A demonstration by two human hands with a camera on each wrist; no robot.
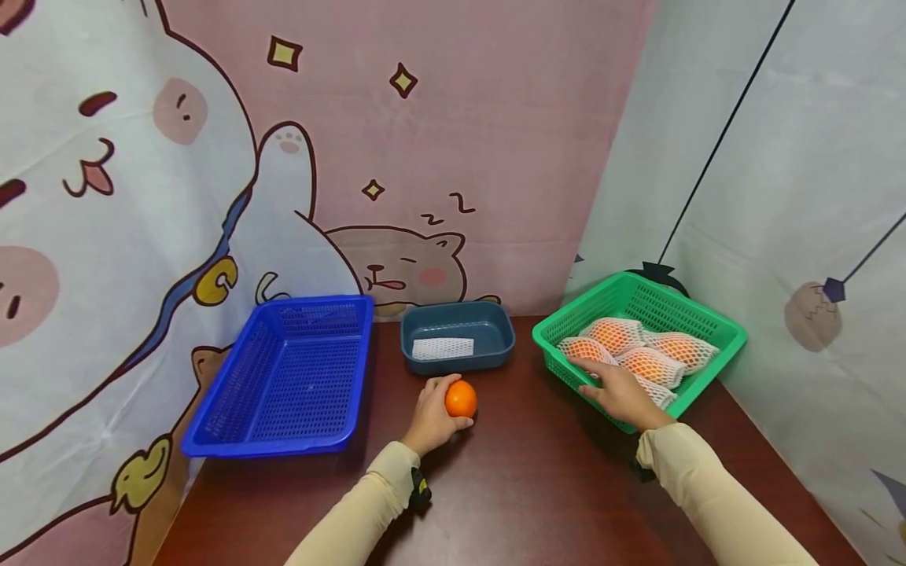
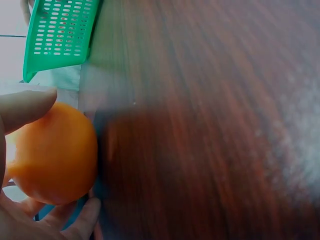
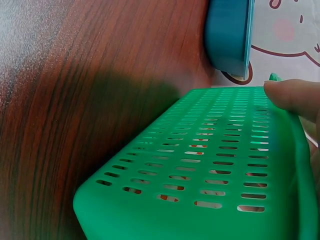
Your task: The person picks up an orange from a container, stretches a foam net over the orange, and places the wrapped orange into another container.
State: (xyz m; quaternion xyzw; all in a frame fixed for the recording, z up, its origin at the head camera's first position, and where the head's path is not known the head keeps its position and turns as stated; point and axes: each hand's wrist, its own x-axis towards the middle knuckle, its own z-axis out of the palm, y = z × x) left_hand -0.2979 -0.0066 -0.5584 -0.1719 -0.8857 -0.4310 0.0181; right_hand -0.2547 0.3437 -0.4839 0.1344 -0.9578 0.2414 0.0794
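Note:
My left hand [image 1: 430, 417] holds a bare orange [image 1: 461, 399] low over the table, thumb on the near side and fingers behind it. In the left wrist view the orange [image 2: 57, 155] sits between thumb and fingers. My right hand [image 1: 619, 393] is at the near left rim of a green basket [image 1: 708, 385]. Its fingers reach over the rim above oranges in white foam nets [image 1: 647, 363], while the thumb [image 3: 287, 95] lies by the rim's outer side. The right fingertips are mostly hidden in the right wrist view.
A blue basket [image 1: 354, 377] stands at the left. Between the baskets, a dark teal tray [image 1: 488, 360] holds a white foam net [image 1: 443, 348]. The brown table [image 1: 510, 487] meets a cartoon-printed cloth [image 1: 481, 141] behind and at the sides.

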